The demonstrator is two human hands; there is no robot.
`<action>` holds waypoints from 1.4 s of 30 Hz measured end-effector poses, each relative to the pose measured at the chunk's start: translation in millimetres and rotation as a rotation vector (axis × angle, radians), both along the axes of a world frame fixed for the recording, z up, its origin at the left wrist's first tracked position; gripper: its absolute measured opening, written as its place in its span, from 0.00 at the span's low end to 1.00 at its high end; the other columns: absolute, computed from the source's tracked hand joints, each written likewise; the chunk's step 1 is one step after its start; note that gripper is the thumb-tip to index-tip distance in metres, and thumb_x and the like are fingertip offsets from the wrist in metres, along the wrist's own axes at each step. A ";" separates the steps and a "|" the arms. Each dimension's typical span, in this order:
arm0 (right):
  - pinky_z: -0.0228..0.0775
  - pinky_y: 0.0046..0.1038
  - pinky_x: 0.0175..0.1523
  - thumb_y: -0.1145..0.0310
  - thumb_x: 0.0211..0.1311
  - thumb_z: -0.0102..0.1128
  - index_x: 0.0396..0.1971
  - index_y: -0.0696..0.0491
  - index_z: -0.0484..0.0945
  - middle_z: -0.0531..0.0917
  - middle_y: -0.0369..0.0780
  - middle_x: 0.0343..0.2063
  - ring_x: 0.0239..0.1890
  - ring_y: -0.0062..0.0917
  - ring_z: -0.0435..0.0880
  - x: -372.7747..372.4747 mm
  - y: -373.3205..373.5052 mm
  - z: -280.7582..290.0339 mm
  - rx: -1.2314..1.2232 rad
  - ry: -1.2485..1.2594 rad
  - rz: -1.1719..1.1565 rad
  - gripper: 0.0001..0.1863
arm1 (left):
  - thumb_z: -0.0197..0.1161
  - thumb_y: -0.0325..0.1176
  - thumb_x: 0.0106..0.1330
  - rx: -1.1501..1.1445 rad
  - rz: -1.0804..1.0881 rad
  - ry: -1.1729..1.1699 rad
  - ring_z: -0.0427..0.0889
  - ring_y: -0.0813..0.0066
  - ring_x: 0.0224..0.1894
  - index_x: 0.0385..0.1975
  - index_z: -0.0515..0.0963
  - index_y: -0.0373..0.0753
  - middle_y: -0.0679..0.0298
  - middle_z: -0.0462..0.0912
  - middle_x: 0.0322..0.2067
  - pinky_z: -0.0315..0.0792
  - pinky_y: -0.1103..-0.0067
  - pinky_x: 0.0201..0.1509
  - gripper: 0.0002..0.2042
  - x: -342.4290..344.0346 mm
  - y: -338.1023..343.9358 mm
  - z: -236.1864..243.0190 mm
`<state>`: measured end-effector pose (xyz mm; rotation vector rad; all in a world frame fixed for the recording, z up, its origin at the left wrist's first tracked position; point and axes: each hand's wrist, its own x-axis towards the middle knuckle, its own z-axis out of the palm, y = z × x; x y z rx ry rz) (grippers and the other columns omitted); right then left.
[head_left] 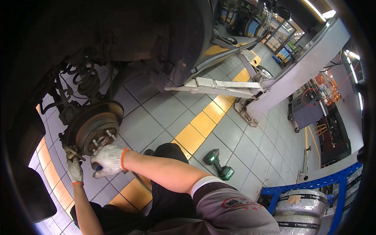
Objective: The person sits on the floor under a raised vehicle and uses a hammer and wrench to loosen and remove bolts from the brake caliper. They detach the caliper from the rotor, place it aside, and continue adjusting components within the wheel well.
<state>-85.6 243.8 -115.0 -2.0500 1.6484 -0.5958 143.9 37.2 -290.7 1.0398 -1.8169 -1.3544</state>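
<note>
The brake disc [90, 124] stands just above both our gloved hands, its rusty rim tilted and its hub face turned toward us. Wheel studs [111, 135] jut from the hub just over the knuckles of our right hand [109, 160], leaving a narrow margin between glove and metal. That hand is curled, with a small dark, bluish patch between thumb and fingers; we cannot tell whether it grasps anything. To its left, our left hand [75, 170] has its fingertips up against a metal piece [71, 153] at the lower left edge of the disc; we cannot tell whether they close around it. A slim gap separates the two gloves.

Above the grip, a coil spring [87, 80] and dark suspension parts crowd in under the wheel arch [129, 31], whose edge overhangs the work. Our dark-clad knee [170, 153] bounds the space just right of the right hand. Between that knee and the disc, grey floor tiles [147, 111] open out up and to the right, giving the widest room.

Farther right of the grip, a green and black cordless tool [218, 164] lies on the tiles, beyond our knee. Up and right, well apart from our hands, a white lift arm [219, 87] reaches from a pale lift post [288, 80]. Farthest to the lower right, wrapped tyres [299, 203] sit beside a blue rack [313, 179].
</note>
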 end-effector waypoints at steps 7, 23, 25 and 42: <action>0.77 0.42 0.60 0.49 0.64 0.67 0.58 0.54 0.79 0.87 0.48 0.49 0.55 0.44 0.85 -0.9 -11.2 10.0 0.116 -0.255 -0.019 0.29 | 0.57 0.46 0.74 0.059 0.077 -0.191 0.82 0.56 0.57 0.65 0.73 0.36 0.52 0.83 0.56 0.74 0.67 0.62 0.26 -8.1 27.6 29.1; 0.77 0.30 0.55 0.67 0.60 0.75 0.52 0.56 0.78 0.86 0.41 0.44 0.45 0.29 0.85 60.2 -138.1 110.7 -0.343 -0.079 0.061 0.22 | 0.55 0.32 0.70 -0.131 -0.075 -0.543 0.82 0.59 0.36 0.59 0.78 0.40 0.53 0.85 0.45 0.77 0.68 0.42 0.19 -0.1 -16.4 39.5; 0.77 0.30 0.55 0.67 0.59 0.74 0.51 0.57 0.79 0.86 0.42 0.42 0.43 0.30 0.86 83.1 -163.7 118.6 -0.167 -0.131 0.123 0.21 | 0.54 0.35 0.73 0.282 0.111 -0.139 0.83 0.58 0.39 0.61 0.78 0.41 0.53 0.86 0.46 0.77 0.67 0.45 0.19 -7.9 -23.1 27.9; 0.75 0.25 0.52 0.61 0.62 0.74 0.45 0.58 0.82 0.87 0.39 0.38 0.42 0.22 0.84 166.2 -193.8 122.0 0.068 0.279 0.096 0.19 | 0.44 0.61 0.78 0.818 0.140 0.719 0.78 0.55 0.66 0.66 0.78 0.42 0.50 0.79 0.65 0.66 0.66 0.72 0.33 -44.5 -35.8 16.7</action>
